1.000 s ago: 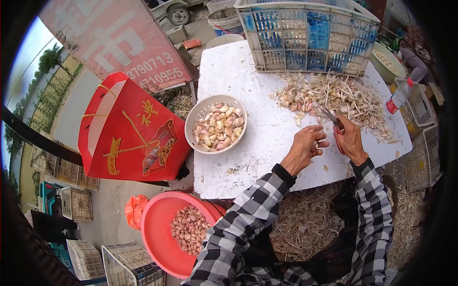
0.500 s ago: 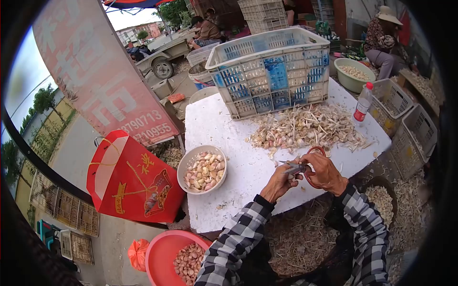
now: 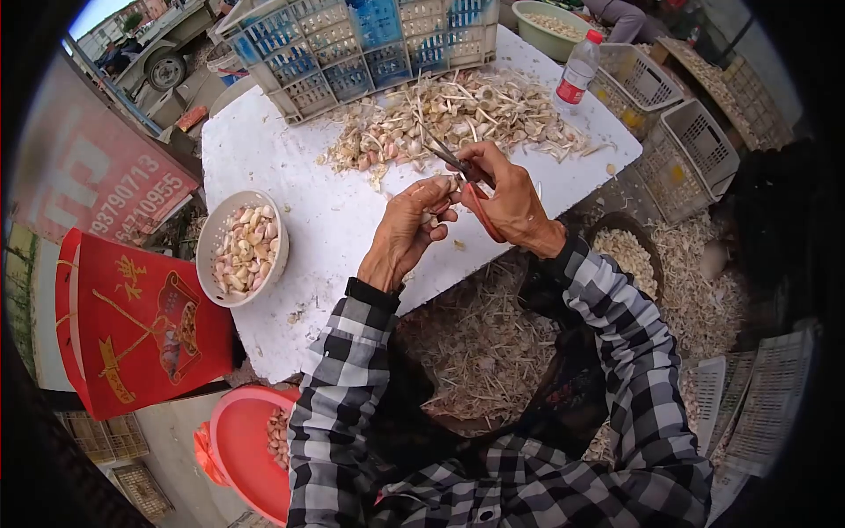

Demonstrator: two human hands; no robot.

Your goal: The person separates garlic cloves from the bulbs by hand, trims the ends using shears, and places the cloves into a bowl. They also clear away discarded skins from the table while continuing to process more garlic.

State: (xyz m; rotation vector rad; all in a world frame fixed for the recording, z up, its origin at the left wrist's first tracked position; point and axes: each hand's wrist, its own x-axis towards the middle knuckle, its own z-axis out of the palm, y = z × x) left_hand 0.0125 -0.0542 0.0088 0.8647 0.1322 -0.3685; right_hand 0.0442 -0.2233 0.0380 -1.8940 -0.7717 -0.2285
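My right hand (image 3: 515, 201) is closed on a pair of red-handled scissors (image 3: 481, 214), whose blades are apart and point up and left. Just left of it, my left hand (image 3: 407, 225) pinches a small pale garlic clove (image 3: 429, 217), partly covered by the fingers. Both hands are close together above the front part of the white table (image 3: 326, 189). Beyond them lies a heap of garlic cloves (image 3: 475, 110) with dry stems and skins. A white bowl (image 3: 204, 255) of garlic cloves stands on the table to the left.
Behind the heap stands a blue-and-white plastic crate (image 3: 378, 53). A red-capped bottle (image 3: 576, 75) is at the far right. A red gift bag (image 3: 132, 326) and a red basin (image 3: 238, 440) are at left. A bin of stems (image 3: 484, 352) sits below the table edge.
My view has tilted down and shifted right. The scissors have swung round, with their blades now spread and pointing away up and left. Both hands remain close together.
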